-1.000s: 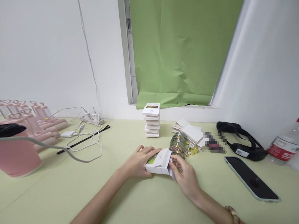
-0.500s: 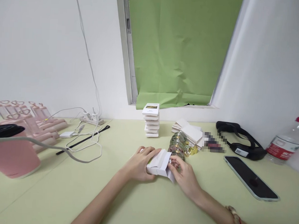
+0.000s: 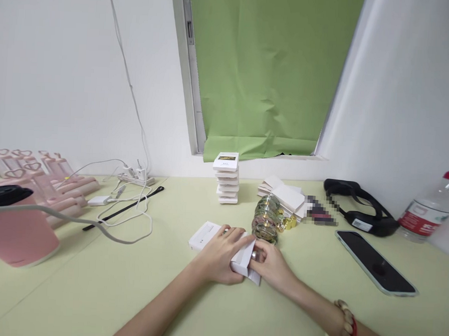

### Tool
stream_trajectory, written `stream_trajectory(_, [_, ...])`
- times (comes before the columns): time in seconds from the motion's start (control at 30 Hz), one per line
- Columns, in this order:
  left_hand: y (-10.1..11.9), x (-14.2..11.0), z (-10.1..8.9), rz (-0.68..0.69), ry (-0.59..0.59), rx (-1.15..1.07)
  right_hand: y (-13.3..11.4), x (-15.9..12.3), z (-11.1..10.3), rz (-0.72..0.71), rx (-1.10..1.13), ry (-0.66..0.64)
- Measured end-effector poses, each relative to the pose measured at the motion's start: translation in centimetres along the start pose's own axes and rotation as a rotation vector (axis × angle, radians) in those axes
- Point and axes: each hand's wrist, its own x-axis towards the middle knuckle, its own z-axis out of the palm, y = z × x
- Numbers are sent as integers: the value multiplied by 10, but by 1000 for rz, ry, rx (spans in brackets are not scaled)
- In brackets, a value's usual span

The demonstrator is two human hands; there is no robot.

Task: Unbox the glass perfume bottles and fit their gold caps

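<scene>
My left hand (image 3: 220,255) lies over a small white carton (image 3: 206,234) on the pale green table (image 3: 90,291), its fingers curled down on the top. My right hand (image 3: 274,263) grips the carton's open right end and flap (image 3: 247,259), with a small shiny thing pinched at its fingertips that I cannot make out. Just behind the hands stands a cluster of round glass bottles with gold caps (image 3: 269,218). A stack of closed white cartons (image 3: 226,178) stands further back.
Flat white cartons (image 3: 286,196) lie at the back right. A phone (image 3: 375,263), a black strap device (image 3: 361,208) and a water bottle (image 3: 429,211) are on the right. A pink tub (image 3: 14,232), pink boxes (image 3: 54,179) and cables with a power strip (image 3: 133,183) fill the left.
The carton now lies flatter and stretches further left on the table. My left hand has slid on top of it, and both hands sit slightly lower and closer together.
</scene>
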Motion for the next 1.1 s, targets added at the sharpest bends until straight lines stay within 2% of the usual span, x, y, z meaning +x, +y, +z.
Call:
stream_trajectory(0.2, [3, 3, 4, -15, 11, -31, -3, 2, -1, 45, 4, -35])
stream_trajectory(0.37, [-11, 0, 1, -16, -12, 3, -6, 0, -11, 57, -2, -75])
stream_trajectory(0.53, [-27, -5, 0, -72, 2, 1, -8, -2, -17, 141, 6, -117])
stream_trajectory(0.67, [-30, -5, 1, -74, 4, 2, -15, -2, -20, 194, 62, -154])
stream_trajectory(0.73, [-29, -5, 1, -70, 6, 1, -22, -1, -27, 174, 133, -165])
stream_trajectory(0.8, [-28, -5, 0, -67, 8, -2, -29, 1, -39, 91, 198, -74])
stream_trajectory(0.87, [-28, -5, 0, -63, 6, -9, -32, 5, -54, 6, 160, 160])
stream_trajectory(0.97, [-28, -4, 0, -58, 0, -21, -27, 14, -77, -6, -172, 561])
stream_trajectory(1.0, [-27, -4, 0, -57, 0, -24, -23, 16, -84, 30, -320, 617])
stream_trajectory(1.03, [-27, -4, 0, -54, 0, -25, -19, 18, -89, 88, -454, 613])
stream_trajectory(1.1, [-26, -4, 1, -50, 2, -27, -12, 20, -95, 220, -651, 517])
